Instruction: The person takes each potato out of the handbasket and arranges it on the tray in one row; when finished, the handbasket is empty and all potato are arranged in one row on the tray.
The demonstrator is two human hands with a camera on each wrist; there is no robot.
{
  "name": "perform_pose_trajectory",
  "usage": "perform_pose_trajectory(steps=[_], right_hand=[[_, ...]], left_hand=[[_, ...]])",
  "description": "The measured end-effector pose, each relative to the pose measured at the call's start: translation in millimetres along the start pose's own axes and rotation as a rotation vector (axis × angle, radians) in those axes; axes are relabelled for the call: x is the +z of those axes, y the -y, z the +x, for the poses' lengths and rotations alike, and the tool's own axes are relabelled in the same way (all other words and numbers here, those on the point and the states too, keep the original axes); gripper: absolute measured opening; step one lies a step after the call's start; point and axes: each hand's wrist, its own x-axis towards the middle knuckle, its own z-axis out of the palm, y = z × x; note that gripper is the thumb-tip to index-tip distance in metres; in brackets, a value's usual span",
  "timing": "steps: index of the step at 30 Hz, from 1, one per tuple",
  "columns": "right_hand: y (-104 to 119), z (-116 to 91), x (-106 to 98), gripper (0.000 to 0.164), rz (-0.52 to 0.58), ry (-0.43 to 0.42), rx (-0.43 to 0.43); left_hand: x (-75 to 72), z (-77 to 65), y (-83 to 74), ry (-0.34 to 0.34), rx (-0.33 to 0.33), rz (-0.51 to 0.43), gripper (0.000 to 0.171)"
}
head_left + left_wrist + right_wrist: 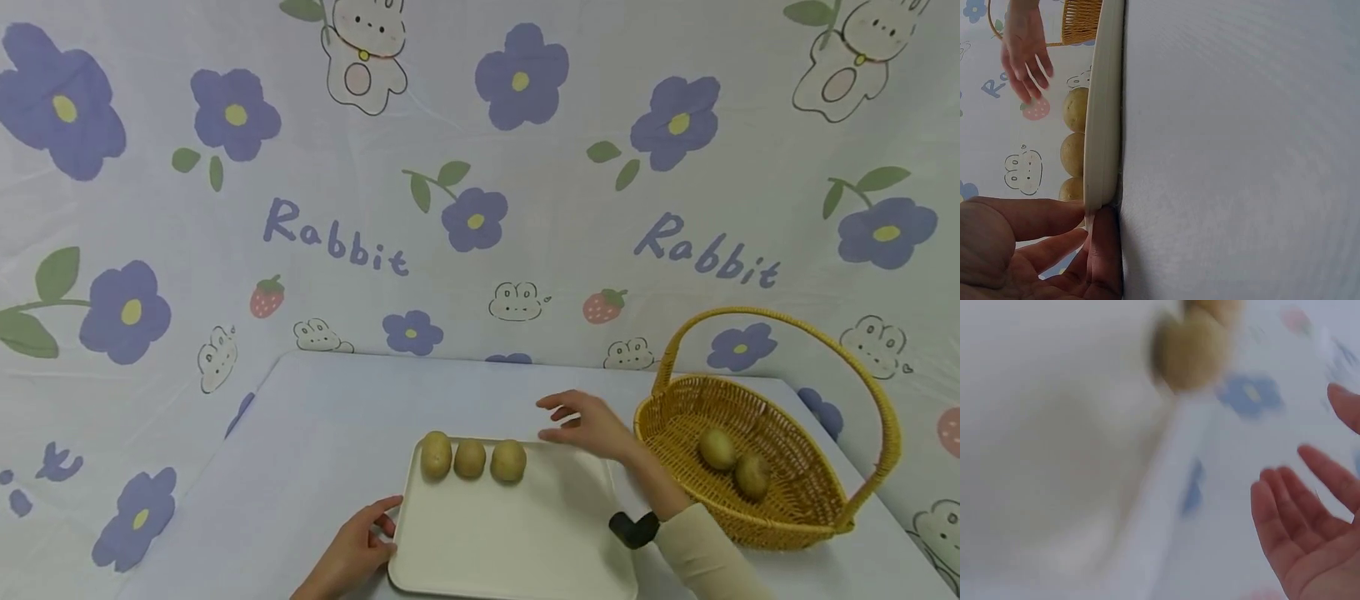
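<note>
A cream rectangular tray point(517, 542) lies on the table. Three potatoes stand in a row along its far edge: a left potato point(436, 456), a middle potato point(470, 459) and a right potato point(508, 462). My left hand point(354, 543) pinches the tray's left edge; the left wrist view shows the thumb above the rim and fingers beneath it. Over the tray's far right corner hovers my right hand point(588, 425), fingers spread and holding nothing. In the right wrist view its palm point(1322, 562) is bare, while the tray and potatoes are blurred.
To the right stands a woven basket point(787, 532) with a tall arched handle point(795, 317). Inside it lie two potatoes point(717, 449), side by side. A black band point(634, 530) sits at my right wrist. Behind the white table point(315, 417) hangs a patterned cloth point(570, 233).
</note>
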Motion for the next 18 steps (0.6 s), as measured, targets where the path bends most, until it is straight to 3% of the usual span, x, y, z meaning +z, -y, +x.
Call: perform_pose_trajectory(steps=[4,9,13,18], right_hand=[[-8.1,-15.9,-58.4,0.032,0.003,-0.088,0.066],[-28.7,-44.3,-115.4,0.035,-0.027,-0.168,0.195],[-49.1,-63.6,-143.4,0.038,-0.082,-0.239,0.240],[-77.0,-84.3,-156.6,0.041,-0.087,-0.319,0.288]], left_hand=[[-0.9,0.2,-0.2,-0.008,-0.006,-0.004,0.060],[-1.2,-0.3,0.6,-0.008,0.004,-0.012,0.060],[-1.0,-0.2,0.9,-0.001,0.007,-0.020,0.060],[-1.2,0.4,1.3,0.018,0.004,-0.043,0.060]])
